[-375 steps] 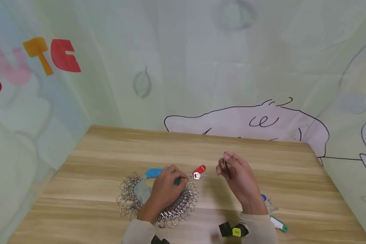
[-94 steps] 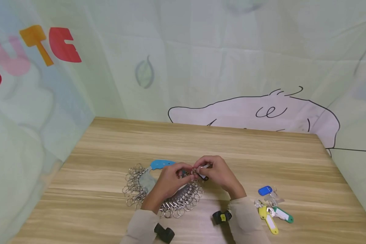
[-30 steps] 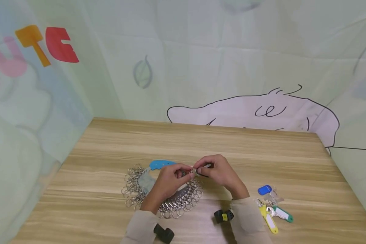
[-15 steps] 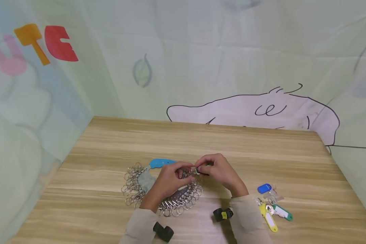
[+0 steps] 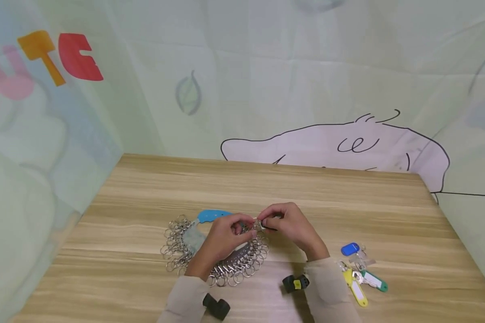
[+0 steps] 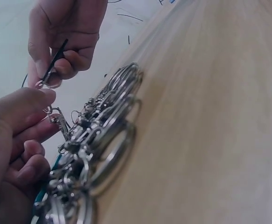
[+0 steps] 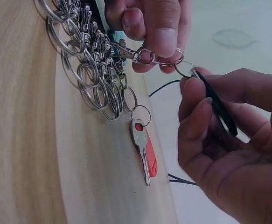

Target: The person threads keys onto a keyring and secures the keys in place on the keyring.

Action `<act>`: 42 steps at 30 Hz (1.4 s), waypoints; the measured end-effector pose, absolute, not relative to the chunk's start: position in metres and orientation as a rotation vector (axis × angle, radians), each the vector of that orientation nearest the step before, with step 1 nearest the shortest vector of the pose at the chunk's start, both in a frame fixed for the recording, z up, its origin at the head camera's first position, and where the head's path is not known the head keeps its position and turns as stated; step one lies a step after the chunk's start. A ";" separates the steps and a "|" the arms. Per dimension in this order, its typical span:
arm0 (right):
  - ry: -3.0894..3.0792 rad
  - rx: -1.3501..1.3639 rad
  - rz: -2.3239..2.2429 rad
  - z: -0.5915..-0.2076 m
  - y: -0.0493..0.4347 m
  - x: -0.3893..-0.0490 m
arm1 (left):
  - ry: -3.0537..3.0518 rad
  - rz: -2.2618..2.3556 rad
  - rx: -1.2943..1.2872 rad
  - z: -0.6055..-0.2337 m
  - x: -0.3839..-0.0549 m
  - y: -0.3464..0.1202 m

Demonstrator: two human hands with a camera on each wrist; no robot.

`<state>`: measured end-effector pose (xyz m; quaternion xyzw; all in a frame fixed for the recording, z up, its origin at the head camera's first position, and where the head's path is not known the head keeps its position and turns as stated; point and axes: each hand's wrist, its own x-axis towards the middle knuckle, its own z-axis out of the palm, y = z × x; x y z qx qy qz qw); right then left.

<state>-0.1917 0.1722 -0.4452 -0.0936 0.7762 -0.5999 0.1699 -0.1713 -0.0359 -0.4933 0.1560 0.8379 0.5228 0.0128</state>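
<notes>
Fingertips of both hands meet above the right end of a blue-handled holder [image 5: 212, 216] hung with many snap clasps and split rings. My left hand [image 5: 222, 237] pinches a split ring [image 7: 179, 55] that hangs from a swivel clasp [image 7: 126, 52]. In my right hand [image 5: 293, 229], thumb and fingers pinch a black key tag [image 7: 216, 100], its thin ring right at the left thumb and overlapping the split ring in the right wrist view. A silver key [image 7: 139, 140] and a red tag [image 7: 150, 156] share a ring beside the clasps; in the head view the hands hide them.
To the right of the right forearm lie a blue tag [image 5: 350, 249], a green tag [image 5: 375, 281] and yellow tags [image 5: 358, 294] with keys and clear pieces. The wooden table [image 5: 178, 188] ends at a printed fabric wall [image 5: 266, 80].
Since the oldest frame, my right hand has come left and down with the tag to meet the left hand. Over the last second the fingertips shift only slightly around the rings.
</notes>
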 end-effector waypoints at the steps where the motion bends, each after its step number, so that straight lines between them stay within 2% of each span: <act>1: 2.233 -0.288 -1.690 -0.445 0.172 -0.192 | 2.613 1.631 0.480 -0.493 -0.171 -0.036; 10: 2.382 -0.446 -1.582 -0.440 0.174 -0.190 | 2.595 1.650 0.463 -0.493 -0.171 -0.037; 18: 2.230 -0.428 -1.600 -0.446 0.171 -0.190 | 2.594 1.662 0.473 -0.494 -0.170 -0.037; 34: 2.455 -0.805 -1.272 -0.452 0.173 -0.191 | 2.589 1.683 0.491 -0.495 -0.171 -0.037; 42: 2.526 -0.889 -1.170 -0.453 0.170 -0.191 | 2.591 1.673 0.499 -0.495 -0.171 -0.036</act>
